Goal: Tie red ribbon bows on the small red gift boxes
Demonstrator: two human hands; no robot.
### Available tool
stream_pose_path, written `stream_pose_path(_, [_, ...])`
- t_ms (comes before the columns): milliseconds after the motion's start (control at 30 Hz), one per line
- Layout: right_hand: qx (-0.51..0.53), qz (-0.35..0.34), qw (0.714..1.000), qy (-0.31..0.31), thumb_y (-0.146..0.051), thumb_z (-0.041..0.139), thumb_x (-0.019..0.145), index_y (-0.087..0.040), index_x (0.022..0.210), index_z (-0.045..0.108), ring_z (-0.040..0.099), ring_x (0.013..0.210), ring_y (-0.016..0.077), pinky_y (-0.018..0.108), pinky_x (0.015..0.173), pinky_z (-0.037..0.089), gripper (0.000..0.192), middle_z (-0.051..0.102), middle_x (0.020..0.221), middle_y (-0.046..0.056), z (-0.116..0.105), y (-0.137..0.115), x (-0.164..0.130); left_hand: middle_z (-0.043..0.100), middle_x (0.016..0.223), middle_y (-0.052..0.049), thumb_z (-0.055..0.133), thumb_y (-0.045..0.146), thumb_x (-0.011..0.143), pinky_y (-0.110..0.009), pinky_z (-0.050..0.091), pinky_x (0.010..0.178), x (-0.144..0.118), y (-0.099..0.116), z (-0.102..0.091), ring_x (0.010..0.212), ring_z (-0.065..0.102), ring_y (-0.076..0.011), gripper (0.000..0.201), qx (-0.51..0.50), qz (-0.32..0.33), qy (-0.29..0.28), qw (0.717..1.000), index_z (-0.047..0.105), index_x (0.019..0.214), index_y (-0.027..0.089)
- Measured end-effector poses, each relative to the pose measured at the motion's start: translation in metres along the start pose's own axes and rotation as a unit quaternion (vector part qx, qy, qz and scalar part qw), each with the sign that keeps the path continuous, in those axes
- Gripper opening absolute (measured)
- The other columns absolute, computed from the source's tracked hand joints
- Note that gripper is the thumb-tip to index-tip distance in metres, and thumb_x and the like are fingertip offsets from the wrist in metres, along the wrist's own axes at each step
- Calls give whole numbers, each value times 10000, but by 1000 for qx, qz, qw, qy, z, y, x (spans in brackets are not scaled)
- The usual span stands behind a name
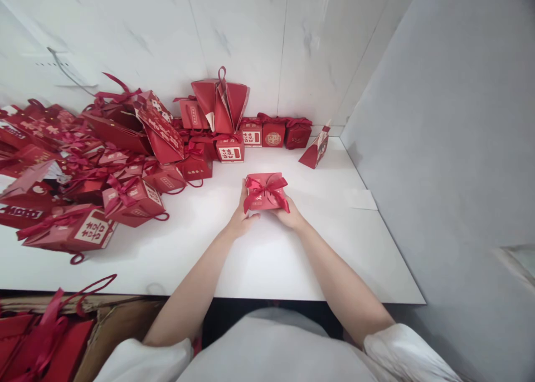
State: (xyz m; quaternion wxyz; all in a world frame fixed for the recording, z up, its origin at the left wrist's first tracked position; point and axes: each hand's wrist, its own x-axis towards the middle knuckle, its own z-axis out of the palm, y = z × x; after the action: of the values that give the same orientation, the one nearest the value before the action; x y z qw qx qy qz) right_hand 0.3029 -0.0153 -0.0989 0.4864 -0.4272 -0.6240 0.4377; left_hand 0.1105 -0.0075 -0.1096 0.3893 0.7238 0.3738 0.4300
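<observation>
Left hand [242, 217] and right hand [289, 216] pinch a small square red card box [266, 192] with satin bow, apparently closed; glossy red boxes [125, 164] heaped at 10 o'clock.

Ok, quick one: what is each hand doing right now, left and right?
Left hand: closed on the near left side of the red gift box, which sits on the white table.
Right hand: gripping the same box at its near right corner.
</observation>
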Motion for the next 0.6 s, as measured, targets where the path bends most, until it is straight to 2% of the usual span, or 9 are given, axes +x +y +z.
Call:
stream_pose_path(67, [8,34,999,22,-187,638,726,-198,1260,577,618,1144,276,439,998,481,538,658,1254,67,5,-2,1,415,1518,-95,677,398,824,-487,186,1234,0,1,0,1464,282,-299,743,-65,-41,5,997,363,1484,261])
stream_pose_path(167, [11,54,998,38,-235,643,738,-185,1233,595,643,1095,279,442,975,499,499,692,1186,66,12,-7,2,469,1480,-98,608,455,864,-439,193,1233,2,6,-1,1443,322,-295,642,-114,-54,40,991,437,1435,217])
stream_pose_path(233, [2,38,998,45,-314,669,766,-187,1264,578,616,1155,287,454,1021,467,522,668,1242,83,14,-10,3,460,1488,-93,545,453,904,-421,231,1217,5,8,-4,1432,344,-276,593,-98,-47,69,992,432,1431,205])
stream_pose_path(333, [-39,0,997,68,-440,682,798,-229,1301,562,503,1311,287,464,1124,361,559,564,1397,87,12,-12,3,506,1444,-93,502,382,924,-415,311,1172,9,6,-13,1371,433,-255,507,-59,-50,126,989,452,1394,201])
stream_pose_path(400, [-59,1,994,95,-518,623,838,-229,1167,643,444,1365,286,472,1160,299,439,515,1447,94,10,-9,3,564,1371,-90,536,294,873,-429,354,1138,11,0,-20,1315,494,-262,476,-36,-71,181,980,486,1339,206])
stream_pose_path(467, [-43,22,991,122,-566,545,876,-221,1086,659,432,1375,279,483,1170,272,420,488,1471,103,8,-3,3,598,1305,-90,579,189,777,-466,338,1140,11,-6,-26,1255,542,-280,540,22,-106,222,969,491,1310,209])
stream_pose_path(533, [-5,32,992,122,-580,477,910,-231,1198,599,424,1383,255,481,1173,265,469,468,1487,97,7,4,5,649,1181,-94,610,110,680,-537,219,1184,11,-11,-29,1147,602,-304,619,110,-136,205,963,502,1284,189])
stream_pose_path(600, [19,35,994,101,-588,464,916,-253,1365,475,376,1416,239,477,1184,248,560,426,1517,86,7,10,7,681,1021,-82,642,76,617,-592,73,1199,12,-11,-30,1023,644,-320,602,170,-145,157,962,554,1206,162])
